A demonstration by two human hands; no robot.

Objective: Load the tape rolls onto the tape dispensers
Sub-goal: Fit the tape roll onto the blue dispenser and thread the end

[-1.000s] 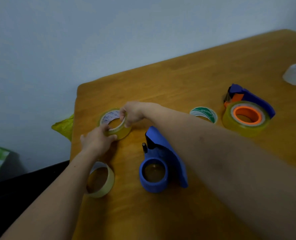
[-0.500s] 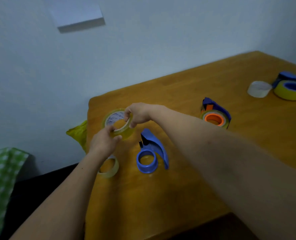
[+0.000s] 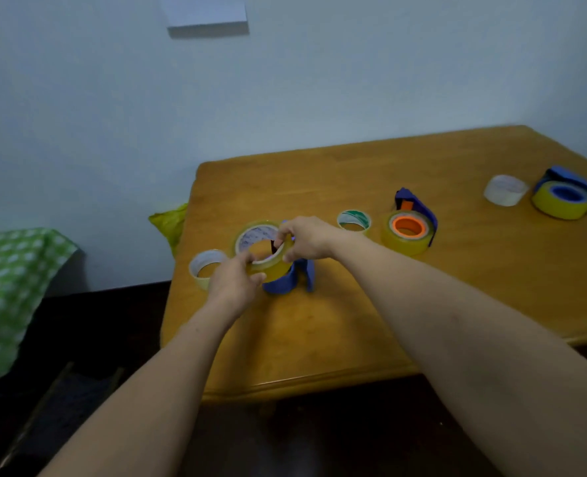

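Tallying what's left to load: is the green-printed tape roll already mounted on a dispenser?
No, the green-printed tape roll lies flat on the wooden table, beside the orange-hubbed dispenser rather than on it.

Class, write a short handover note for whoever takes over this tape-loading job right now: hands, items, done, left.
Left hand and right hand both grip the yellowish tape roll, tilted at the empty blue dispenser, not yet seated.
Done: orange-hub dispenser and far-right dispenser each carry a roll.
Left: seat the held roll. Loose on the table: clear roll, green-printed roll, white roll; no other empty dispenser in view.
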